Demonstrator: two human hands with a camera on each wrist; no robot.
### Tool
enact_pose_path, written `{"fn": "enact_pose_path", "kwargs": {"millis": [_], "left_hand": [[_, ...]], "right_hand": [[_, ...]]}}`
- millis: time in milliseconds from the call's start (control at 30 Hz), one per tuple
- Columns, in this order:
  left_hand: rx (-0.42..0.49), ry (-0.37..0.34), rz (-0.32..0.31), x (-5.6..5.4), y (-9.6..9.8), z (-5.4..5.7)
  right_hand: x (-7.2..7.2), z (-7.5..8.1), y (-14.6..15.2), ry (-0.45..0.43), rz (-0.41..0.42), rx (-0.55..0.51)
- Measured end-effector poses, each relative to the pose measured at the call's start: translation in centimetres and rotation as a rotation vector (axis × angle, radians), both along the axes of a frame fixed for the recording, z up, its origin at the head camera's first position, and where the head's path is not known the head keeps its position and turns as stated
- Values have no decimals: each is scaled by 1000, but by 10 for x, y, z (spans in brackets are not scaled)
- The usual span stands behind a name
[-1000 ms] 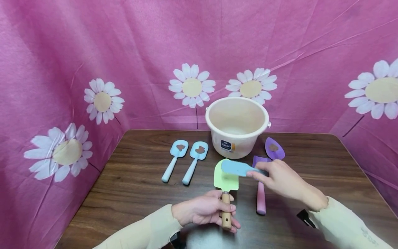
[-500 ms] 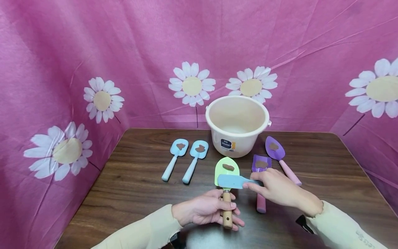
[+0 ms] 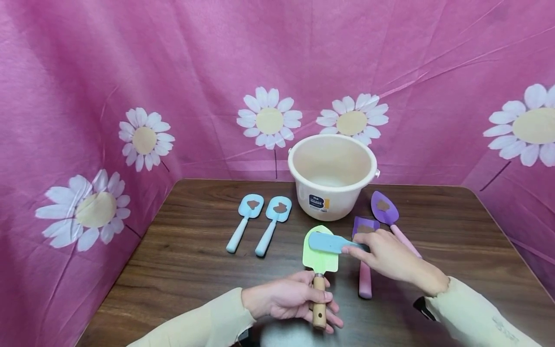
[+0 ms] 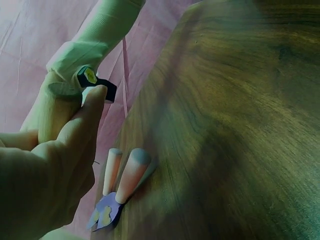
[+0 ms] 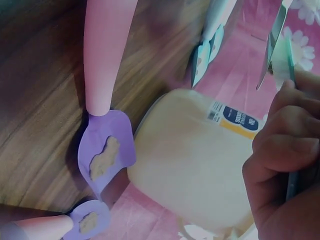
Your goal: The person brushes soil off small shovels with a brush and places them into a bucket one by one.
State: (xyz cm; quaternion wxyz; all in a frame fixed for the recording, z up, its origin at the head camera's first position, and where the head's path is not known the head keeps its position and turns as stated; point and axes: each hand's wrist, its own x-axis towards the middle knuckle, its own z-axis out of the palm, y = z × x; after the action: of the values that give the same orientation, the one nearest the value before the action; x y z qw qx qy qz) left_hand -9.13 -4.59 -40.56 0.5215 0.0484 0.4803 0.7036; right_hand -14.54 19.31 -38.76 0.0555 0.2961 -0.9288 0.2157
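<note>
My left hand (image 3: 295, 299) grips the wooden handle (image 3: 319, 303) of a hand trowel with a lime-green blade (image 3: 320, 262), held above the table. My right hand (image 3: 392, 253) pinches the dark handle of a flat light-blue spatula (image 3: 327, 242). Its blade lies across the upper part of the trowel's blade; whether they touch is unclear. Whatever is under the spatula is hidden. In the left wrist view the trowel's wooden handle (image 4: 55, 112) stands between thumb and fingers. The right wrist view shows the right fingers (image 5: 287, 155) curled round the spatula's handle.
A cream bucket (image 3: 331, 197) stands at the back of the wooden table (image 3: 173, 289). Two light-blue shovels (image 3: 275, 214) with brown patches lie left. Right of the trowel lie a square purple shovel (image 3: 365, 284), partly behind my right hand, and a pointed one (image 3: 386, 208), both pink-handled.
The spatula slid down the trowel's blade, baring a brown patch, then came back up and covers that spot now. The trowel sits slightly lower and further right; both hands keep their holds.
</note>
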Motion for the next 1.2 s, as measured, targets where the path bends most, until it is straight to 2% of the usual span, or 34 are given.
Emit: {"fn": "enact_pose_path", "kwargs": {"millis": [167,300,533,633,733,833,900,1033,1200], "left_hand": [[-8,-2,-1,1,0,-2],[-19,-12,3,2,-1,-2],[-18,-20,14,2,-1,-3],[-21,-18,21,2,-2,-4],[-22,-22,21,2,-2,-4],[-20,-18,20,2,-2,-4],[-18,-17,18,1,-2,-4],[-10,-21,4,0,-1,-3],[-7,-28,-9,-1,-2,-1]], "right_hand": [[-7,0,2,42,-66,22],[-13,3,4,7,-82,-49],[-18,12,6,43,-135,-95],[-16,14,6,19,-97,-118],[-11,14,3,0,0,-110],[-3,10,-2,-39,99,-74],[2,7,-7,-61,135,-31],[9,1,-13,-118,144,8],[8,-5,-12,-120,111,3]]}}
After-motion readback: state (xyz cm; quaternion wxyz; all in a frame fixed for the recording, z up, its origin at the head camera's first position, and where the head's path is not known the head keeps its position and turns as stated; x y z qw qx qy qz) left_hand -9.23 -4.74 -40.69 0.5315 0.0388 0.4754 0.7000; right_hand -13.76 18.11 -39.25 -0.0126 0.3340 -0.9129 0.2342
